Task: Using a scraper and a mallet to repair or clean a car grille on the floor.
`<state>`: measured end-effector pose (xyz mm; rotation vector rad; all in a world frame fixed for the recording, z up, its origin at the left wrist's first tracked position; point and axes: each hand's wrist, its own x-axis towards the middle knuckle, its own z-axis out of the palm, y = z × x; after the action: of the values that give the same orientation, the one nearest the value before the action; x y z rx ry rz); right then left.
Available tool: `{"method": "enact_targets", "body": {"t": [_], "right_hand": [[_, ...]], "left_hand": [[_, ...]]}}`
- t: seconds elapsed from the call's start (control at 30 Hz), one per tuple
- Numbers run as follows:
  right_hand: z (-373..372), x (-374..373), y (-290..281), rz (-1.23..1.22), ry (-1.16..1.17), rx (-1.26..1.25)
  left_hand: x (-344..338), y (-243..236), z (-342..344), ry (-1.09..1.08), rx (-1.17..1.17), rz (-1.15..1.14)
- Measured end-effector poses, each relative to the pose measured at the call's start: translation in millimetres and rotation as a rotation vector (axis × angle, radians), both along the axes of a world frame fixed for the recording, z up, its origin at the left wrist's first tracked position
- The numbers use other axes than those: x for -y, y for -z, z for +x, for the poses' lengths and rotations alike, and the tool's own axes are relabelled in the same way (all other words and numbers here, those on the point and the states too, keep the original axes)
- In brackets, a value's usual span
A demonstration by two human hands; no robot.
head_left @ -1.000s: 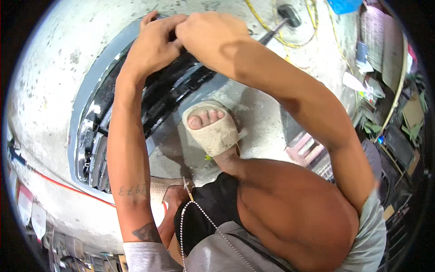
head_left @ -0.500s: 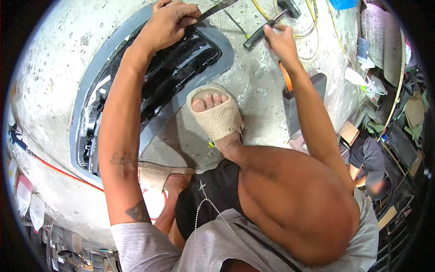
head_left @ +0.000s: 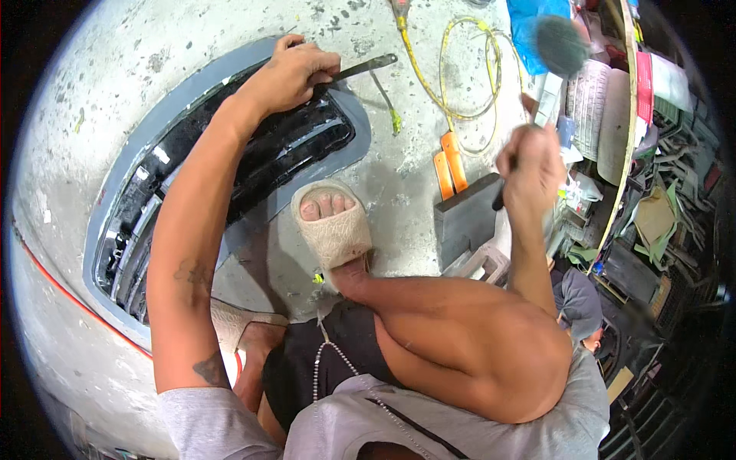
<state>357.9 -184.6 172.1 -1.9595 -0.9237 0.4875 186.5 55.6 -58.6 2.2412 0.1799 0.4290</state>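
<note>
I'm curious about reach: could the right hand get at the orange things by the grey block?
Probably, though the right hand is holding a hammer; the orange things look close by, with nothing covering their upper parts.

Grey short-sleeved shirt (head_left: 207, 422), black shorts (head_left: 290, 379), textured beige slides (head_left: 337, 239), beaded chain (head_left: 328, 343).

From where I stand, the floor (head_left: 406, 165) is pale grey concrete, blotched with dark specks and stains. A red hose (head_left: 77, 303) runs across it on the left; farther off, a yellow cord (head_left: 410, 54) lies in loose loops near a blue bag (head_left: 525, 27). Along the right, beyond a long thin pole (head_left: 631, 92), scrap (head_left: 694, 172) piles up in a tangle, a piece of cardboard (head_left: 654, 215) among it. Light falls bright on the concrete, throwing soft shadows, while the right-hand edge sinks into gloom.
</note>
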Motion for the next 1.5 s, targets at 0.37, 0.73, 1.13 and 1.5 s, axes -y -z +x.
{"method": "enact_targets", "body": {"t": [0.37,0.73,1.13,1.5], "right_hand": [[-47.8,-18.1,-6.7,-0.112,-0.12,-0.384],[-47.5,-10.6,6.8,0.138,0.06,-0.439],[25.9,8.7,107.8,-0.506,0.219,-0.296],[-26.6,-144.7,106.4,-0.766,-0.875,0.994]], "left_hand": [[-12.7,14.0,-4.3,0.053,-0.136,0.098],[-9.1,-15.0,14.2,0.066,-0.076,0.009],[-14.4,-21.6,18.7,0.112,-0.199,-0.09],[-17.1,-29.2,16.4,0.042,-0.114,-0.137]]}}
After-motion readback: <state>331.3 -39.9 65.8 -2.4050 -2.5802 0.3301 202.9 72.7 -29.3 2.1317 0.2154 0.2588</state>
